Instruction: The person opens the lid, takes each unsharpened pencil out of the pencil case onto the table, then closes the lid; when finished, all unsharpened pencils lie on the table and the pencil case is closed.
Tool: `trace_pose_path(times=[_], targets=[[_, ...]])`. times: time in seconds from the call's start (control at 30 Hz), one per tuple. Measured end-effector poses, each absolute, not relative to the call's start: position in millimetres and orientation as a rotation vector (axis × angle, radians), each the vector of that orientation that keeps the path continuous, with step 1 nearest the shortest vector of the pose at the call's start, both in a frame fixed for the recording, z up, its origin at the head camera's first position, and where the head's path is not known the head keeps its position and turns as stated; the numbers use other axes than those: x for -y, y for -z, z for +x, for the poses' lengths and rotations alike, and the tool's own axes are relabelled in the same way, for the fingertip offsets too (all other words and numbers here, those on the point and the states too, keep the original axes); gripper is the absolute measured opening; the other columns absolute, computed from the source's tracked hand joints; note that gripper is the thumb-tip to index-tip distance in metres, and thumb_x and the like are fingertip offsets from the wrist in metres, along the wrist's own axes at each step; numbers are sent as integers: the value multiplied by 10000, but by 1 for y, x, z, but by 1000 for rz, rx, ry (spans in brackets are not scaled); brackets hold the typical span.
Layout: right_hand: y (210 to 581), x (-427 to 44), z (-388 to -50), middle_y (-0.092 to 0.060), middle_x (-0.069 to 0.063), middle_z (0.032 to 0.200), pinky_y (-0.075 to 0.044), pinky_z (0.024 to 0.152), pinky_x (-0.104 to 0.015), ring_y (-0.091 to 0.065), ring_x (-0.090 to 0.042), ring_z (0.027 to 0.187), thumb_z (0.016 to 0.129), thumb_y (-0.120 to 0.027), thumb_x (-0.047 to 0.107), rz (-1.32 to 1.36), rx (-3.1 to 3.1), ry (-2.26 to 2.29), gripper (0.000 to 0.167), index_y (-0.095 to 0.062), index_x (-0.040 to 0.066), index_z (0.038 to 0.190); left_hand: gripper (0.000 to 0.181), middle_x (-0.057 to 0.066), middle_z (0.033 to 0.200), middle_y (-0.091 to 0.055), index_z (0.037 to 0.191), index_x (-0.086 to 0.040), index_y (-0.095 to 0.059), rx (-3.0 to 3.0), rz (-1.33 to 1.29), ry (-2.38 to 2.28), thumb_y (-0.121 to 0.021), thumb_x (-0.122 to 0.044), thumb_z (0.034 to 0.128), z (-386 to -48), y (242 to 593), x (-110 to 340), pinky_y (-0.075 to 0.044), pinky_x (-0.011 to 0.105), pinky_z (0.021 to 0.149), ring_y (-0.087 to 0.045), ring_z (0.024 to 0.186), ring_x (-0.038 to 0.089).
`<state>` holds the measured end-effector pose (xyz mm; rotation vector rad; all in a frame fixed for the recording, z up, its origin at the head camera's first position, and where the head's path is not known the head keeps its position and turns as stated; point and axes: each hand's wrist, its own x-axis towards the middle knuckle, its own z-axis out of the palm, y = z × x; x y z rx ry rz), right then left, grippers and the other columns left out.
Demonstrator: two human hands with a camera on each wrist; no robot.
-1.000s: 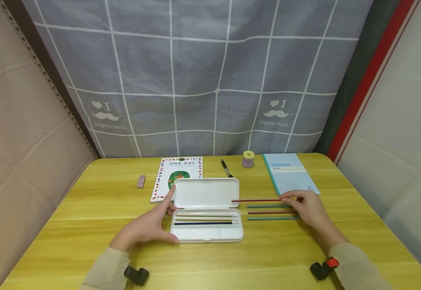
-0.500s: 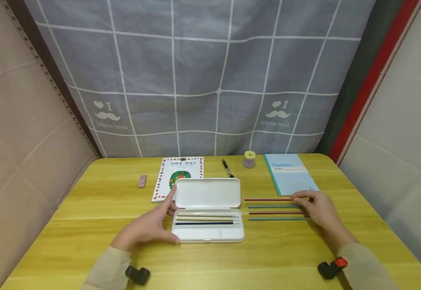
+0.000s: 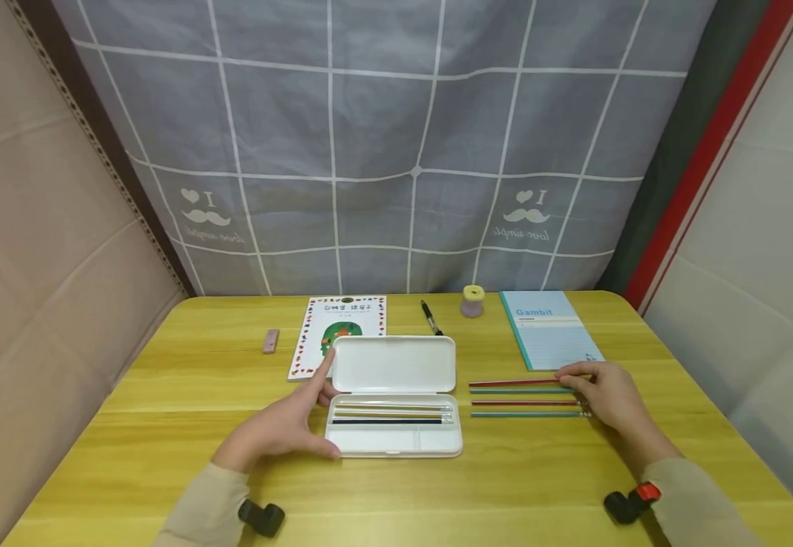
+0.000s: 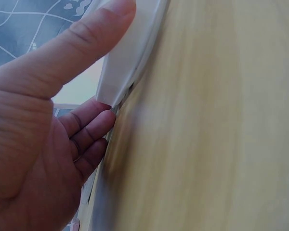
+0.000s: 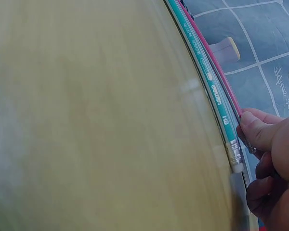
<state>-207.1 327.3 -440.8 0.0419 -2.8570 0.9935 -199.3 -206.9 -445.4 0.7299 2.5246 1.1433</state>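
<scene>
A white pencil case [image 3: 393, 442] lies unfolded on the table, lid tilted back, several pencils inside. My left hand [image 3: 280, 427] holds its left end, thumb at the front corner and fingers by the hinge and lid; in the left wrist view, the thumb lies along the case [image 4: 130, 53]. To the right of the case, my right hand [image 3: 605, 395] pinches the right end of a dark red pencil [image 3: 513, 383]. Just in front of that pencil are a teal pencil [image 3: 519, 391], another red pencil [image 3: 522, 403] and a teal pencil [image 3: 526, 415] with a white eraser end.
Behind the case lie a picture book [image 3: 308, 334], partly covered by the lid, and a black pen [image 3: 431, 317]. A yellow and lilac spool [image 3: 472, 302] stands near the back edge. The light blue notebook [image 3: 552, 327] is right, the pink eraser [image 3: 270, 341] left.
My right hand has carried the red pencil rightward, away from the case lid, and down beside the other pencils. My left hand keeps its place on the case. The view has shifted slightly.
</scene>
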Motion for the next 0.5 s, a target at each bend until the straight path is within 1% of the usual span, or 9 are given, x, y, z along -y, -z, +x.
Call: trace_pose_path(times=[0.1,0.17,0.33,0.4,0.5], targets=[[442,-327,-207,-655,-29,729,-468,507,-306,-543,-180,571,1025,-688,201,32,2855,-1032,191,-812,69,1086,1519,-35,1288,-536,1657,-305,178,-2521,726,-1143,-980,-442,685,-199,445,207,-425,381,1101,-495,1231,190],[442,-326,-206,-658,-29,731,-467,504,-304,-546,-180,573,1026,-689,203,26,2855,-1032,193,-812,67,1086,1521,-34,1291,-536,1657,-309,178,-2521,725,-1145,-982,-439,683,-199,445,207,-425,384,1100,-495,1231,191],[443,-327,-206,-703,-28,812,-455,541,-288,-550,-170,627,1017,-701,200,34,2857,-980,190,-821,66,1077,1524,-33,1287,-537,1659,-296,178,-2523,736,-1145,-983,-438,681,-199,445,207,-429,371,1094,-498,1224,190],[443,-328,-207,-723,-47,864,-448,561,-285,-548,-171,651,1012,-708,197,51,2857,-954,184,-825,68,1071,1523,-32,1283,-536,1659,-291,177,-2524,742,-1147,-982,-438,682,-199,445,207,-432,360,1089,-498,1220,191],[444,-328,-208,-733,-61,887,-449,575,-289,-551,-178,663,1006,-713,186,65,2861,-932,171,-826,72,1067,1521,-29,1281,-534,1660,-286,176,-2524,746,-1150,-982,-436,684,-199,445,207,-434,349,1085,-498,1216,192]])
